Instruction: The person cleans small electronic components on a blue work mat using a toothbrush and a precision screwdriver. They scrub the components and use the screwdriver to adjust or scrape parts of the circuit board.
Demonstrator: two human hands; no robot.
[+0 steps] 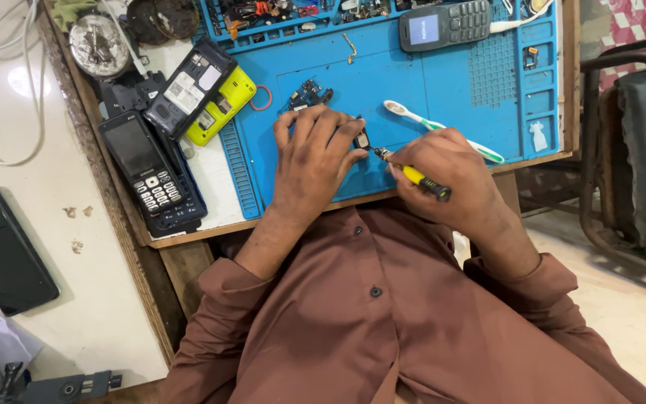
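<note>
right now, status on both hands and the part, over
Left hand pins small part on blue mat. Right hand in a grip on yellow screwdriver, tip at the part. Toothbrush lies just behind.

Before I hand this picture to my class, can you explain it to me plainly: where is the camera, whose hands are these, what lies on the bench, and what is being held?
The one picture comes from a camera worn on a person's head, looking down past a brown shirt at that person's own two bare hands. No machine is involved.

They work over a blue repair mat on a wooden bench. The left hand presses down on a small dark phone part. The right hand has its grip closed on a yellow-handled screwdriver, whose tip points at that part.

Around them lie a white toothbrush, a grey keypad phone with its screen lit, a small circuit board, a black keypad phone, and an opened phone with a yellow shell. A black smartphone rests on the white counter to the side.
</note>
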